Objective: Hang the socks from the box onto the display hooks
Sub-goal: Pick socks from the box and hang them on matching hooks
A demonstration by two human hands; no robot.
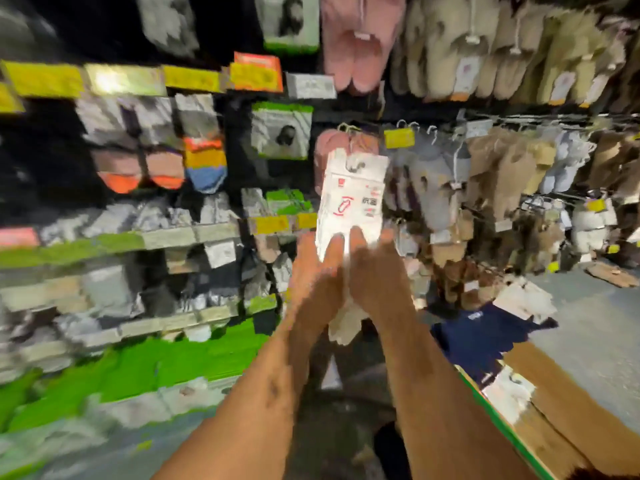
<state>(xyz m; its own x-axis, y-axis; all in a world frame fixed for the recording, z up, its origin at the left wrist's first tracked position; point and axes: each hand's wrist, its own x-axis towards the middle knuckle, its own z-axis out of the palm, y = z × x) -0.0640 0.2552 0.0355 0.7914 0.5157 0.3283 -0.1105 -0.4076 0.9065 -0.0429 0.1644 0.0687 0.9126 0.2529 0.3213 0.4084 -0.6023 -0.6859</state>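
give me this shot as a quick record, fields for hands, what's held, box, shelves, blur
left hand: raised, on the lower left of the sock pack
right hand: raised, on the lower right of the same pack
sock pack: white card with red mark, held up before the display; whether its hanger is on a hook cannot be told
box: cardboard, lower right, another white pack inside
display: hanging slippers and socks, yellow price tags
blur: heavy; finger positions unclear

Single head-worn wide-angle view, facing forward and slightly down, close on both raised forearms (blurred), display rack beyond.
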